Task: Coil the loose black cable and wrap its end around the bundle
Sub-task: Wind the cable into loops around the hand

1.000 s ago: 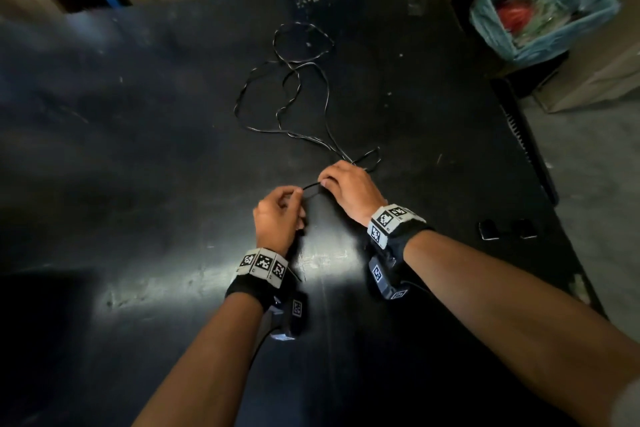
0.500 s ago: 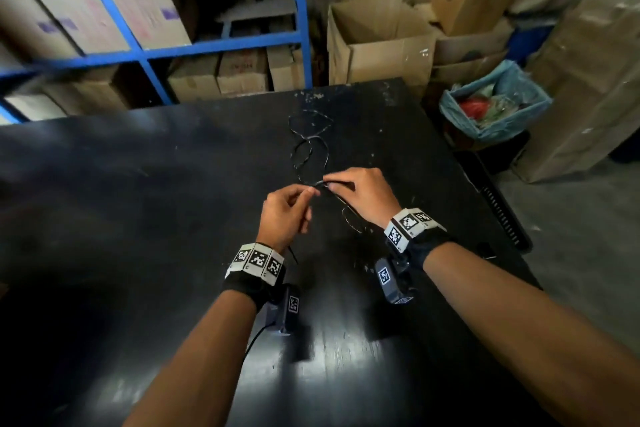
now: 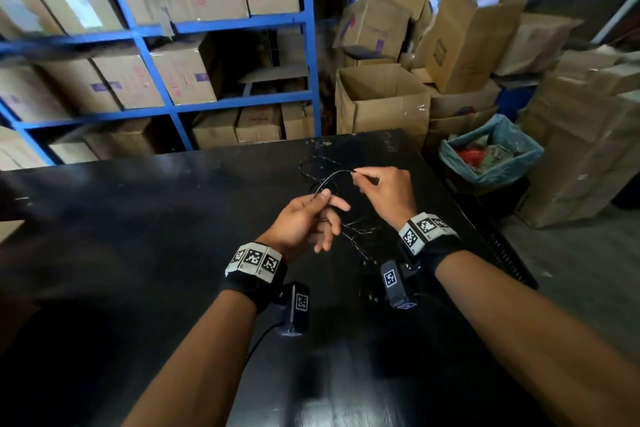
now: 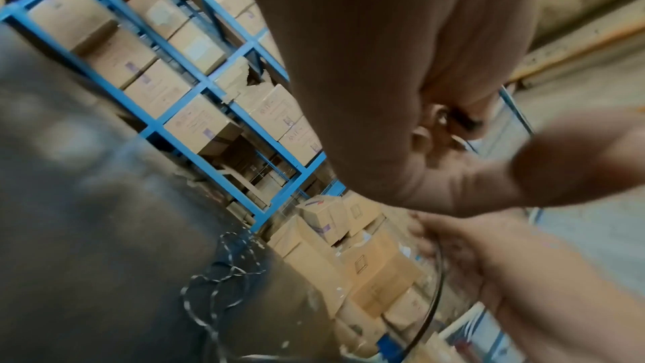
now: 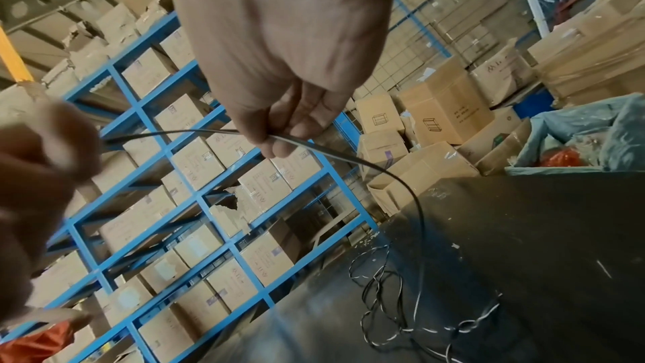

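**Cable stretched between two hands, slack beyond**

The black cable point(image 3: 334, 177) arcs between both hands above the table point(image 3: 138, 218). The left hand point(image 3: 301, 222) pinches its near end; the right hand point(image 3: 384, 191) pinches farther along. The loose tangle lies on the table beyond, nearer the right hand.

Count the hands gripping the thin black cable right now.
2. The left hand pinches the thin black cable near its end; the right hand pinches it further along. The rest lies loose on the black table.
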